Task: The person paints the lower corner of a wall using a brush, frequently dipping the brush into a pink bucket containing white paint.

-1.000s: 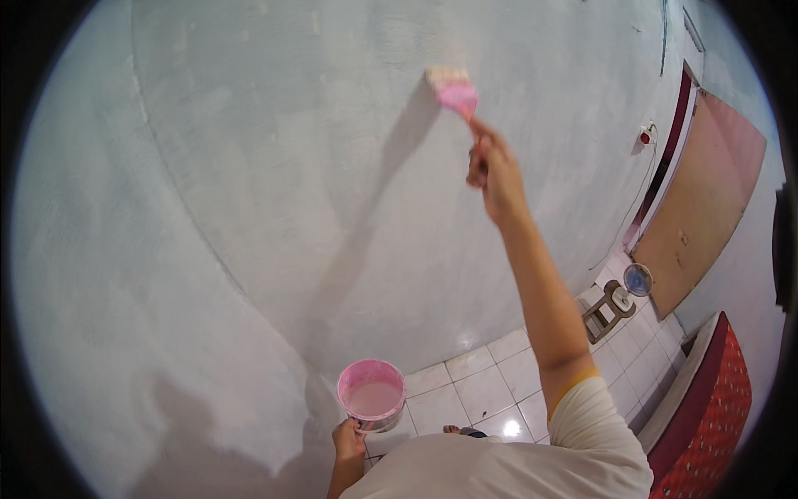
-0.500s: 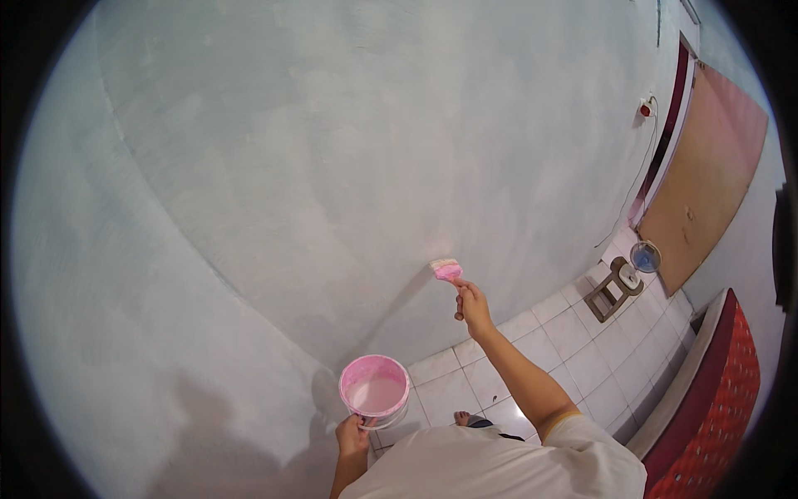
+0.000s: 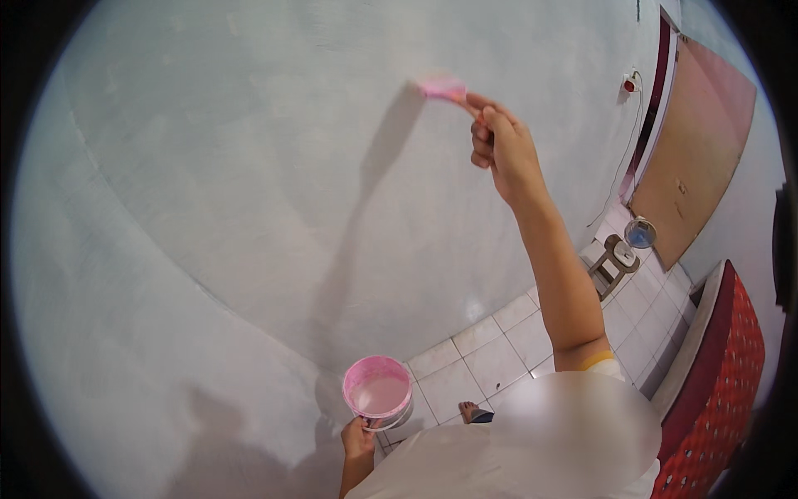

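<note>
A paintbrush (image 3: pixel 445 89) with pink-stained bristles is raised against the pale grey-blue wall (image 3: pixel 274 150); my right hand (image 3: pixel 504 143) is closed round its handle. The bristles look slightly blurred, and I cannot tell whether they touch the wall. Low at the left, my left hand (image 3: pixel 357 438) grips the side of a small bucket (image 3: pixel 378 359). Its inside is coated pink, and pale pink paint (image 3: pixel 380 394) lies in it. Part of the left hand's fingers is hidden by the bucket.
White floor tiles (image 3: pixel 490 366) run along the wall's foot. Further right stand a stool (image 3: pixel 615 264), a clear container with something blue (image 3: pixel 640 233) and a leaning brown board (image 3: pixel 694 150). A red patterned mattress (image 3: pixel 723 374) lies at the lower right. A cord hangs from a wall socket (image 3: pixel 630 84).
My right hand has lifted the paintbrush far up the wall, and its arm is now stretched higher. The bucket in my left hand has barely shifted.
</note>
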`<move>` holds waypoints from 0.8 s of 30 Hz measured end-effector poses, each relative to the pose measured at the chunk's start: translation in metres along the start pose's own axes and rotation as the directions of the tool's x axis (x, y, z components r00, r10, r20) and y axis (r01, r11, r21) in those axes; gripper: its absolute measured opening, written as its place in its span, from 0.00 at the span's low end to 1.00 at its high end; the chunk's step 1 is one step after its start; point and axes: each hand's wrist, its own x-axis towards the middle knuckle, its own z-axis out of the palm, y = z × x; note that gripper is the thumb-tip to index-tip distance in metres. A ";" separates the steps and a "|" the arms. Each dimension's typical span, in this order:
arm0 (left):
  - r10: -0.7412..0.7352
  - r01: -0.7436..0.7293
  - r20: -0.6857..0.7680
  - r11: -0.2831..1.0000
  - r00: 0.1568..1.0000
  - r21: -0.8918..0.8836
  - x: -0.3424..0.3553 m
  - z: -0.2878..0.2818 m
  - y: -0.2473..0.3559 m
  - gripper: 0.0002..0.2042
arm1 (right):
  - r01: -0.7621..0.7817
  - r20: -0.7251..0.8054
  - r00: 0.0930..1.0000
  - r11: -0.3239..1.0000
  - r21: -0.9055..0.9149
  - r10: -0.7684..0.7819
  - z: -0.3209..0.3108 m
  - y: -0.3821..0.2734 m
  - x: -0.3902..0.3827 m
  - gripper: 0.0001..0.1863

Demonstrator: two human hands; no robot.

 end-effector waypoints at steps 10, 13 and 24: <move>0.012 -0.011 -0.040 1.000 0.999 0.017 -0.002 0.014 -0.002 0.03 | -0.165 -0.049 0.985 0.985 -0.056 0.163 -0.072 0.156 -0.017 0.13; 0.016 -0.016 -0.035 1.000 0.999 0.000 0.000 0.013 -0.002 0.03 | -0.301 -0.150 0.946 0.950 -0.084 0.287 -0.086 0.208 -0.071 0.14; 0.076 -0.073 -0.026 0.994 0.997 0.085 -0.023 0.055 -0.003 0.02 | -0.593 -0.173 0.786 0.803 0.063 0.594 -0.159 0.246 -0.132 0.13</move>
